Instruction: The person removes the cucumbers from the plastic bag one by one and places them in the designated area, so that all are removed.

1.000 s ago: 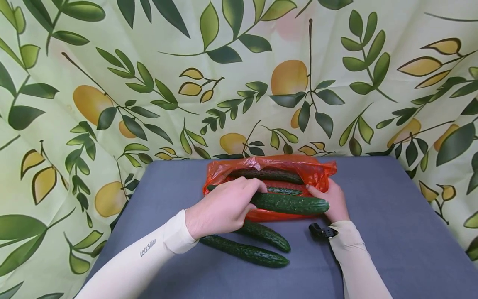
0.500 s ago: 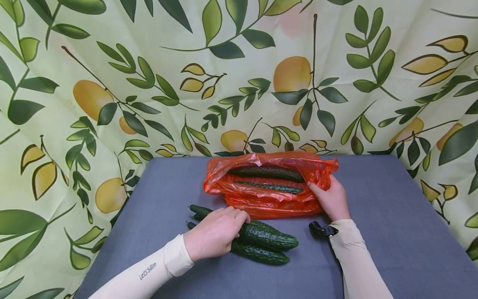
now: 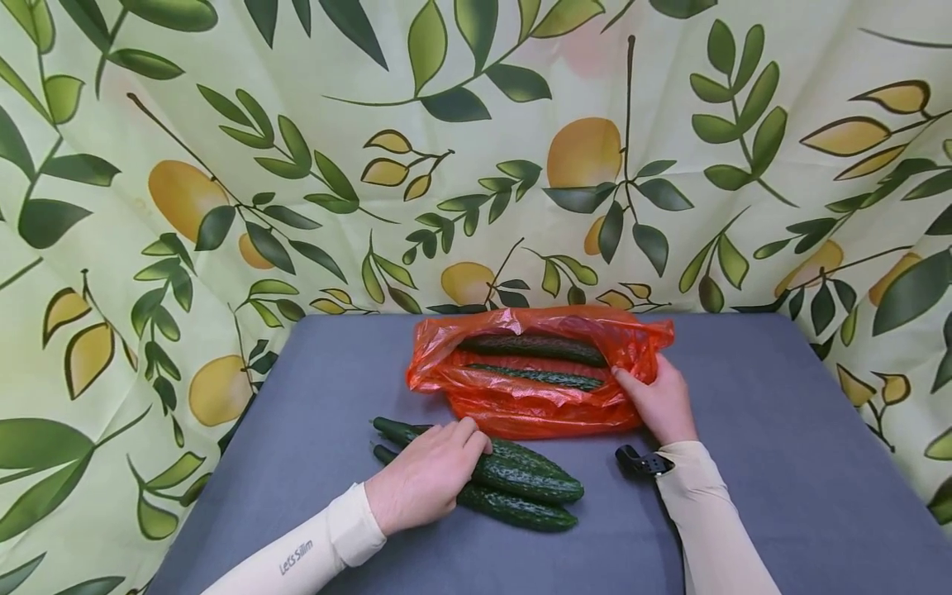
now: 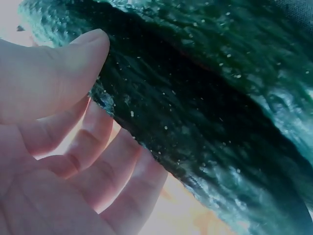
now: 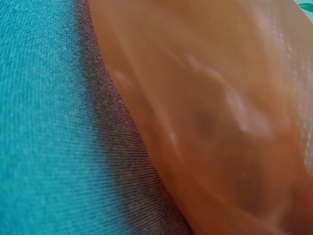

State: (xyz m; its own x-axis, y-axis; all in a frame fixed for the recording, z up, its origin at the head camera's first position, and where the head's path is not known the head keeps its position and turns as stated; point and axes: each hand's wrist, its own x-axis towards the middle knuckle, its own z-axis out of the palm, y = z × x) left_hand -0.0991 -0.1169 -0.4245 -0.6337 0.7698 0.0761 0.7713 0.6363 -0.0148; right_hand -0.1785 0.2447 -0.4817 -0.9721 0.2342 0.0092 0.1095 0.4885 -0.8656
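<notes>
In the head view my left hand (image 3: pixel 430 473) holds a dark green cucumber (image 3: pixel 530 478) that lies on top of other cucumbers on the table. Another cucumber (image 3: pixel 521 509) shows along its near side. The left wrist view has the thumb (image 4: pixel 83 58) on one side of the bumpy cucumber (image 4: pixel 171 117) and the fingers curled along the other. A red plastic bag (image 3: pixel 535 416) lies behind the pile, its mouth spread wide. Inside it are a darker cucumber (image 3: pixel 531 347) and a second cucumber (image 3: pixel 543 377). My right hand (image 3: pixel 664 401) grips the bag's right edge, thumb on the rim.
A grey-blue cloth covers the table (image 3: pixel 766 463). Behind it hangs a curtain (image 3: pixel 476 207) printed with leaves and fruit. A black strap device (image 3: pixel 641 461) sits at my right wrist. The bag's film (image 5: pixel 205 122) fills most of the right wrist view.
My left hand has brought a cucumber out of the bag, toward me and down onto the cucumbers on the table. The right hand has kept its grip on the bag.
</notes>
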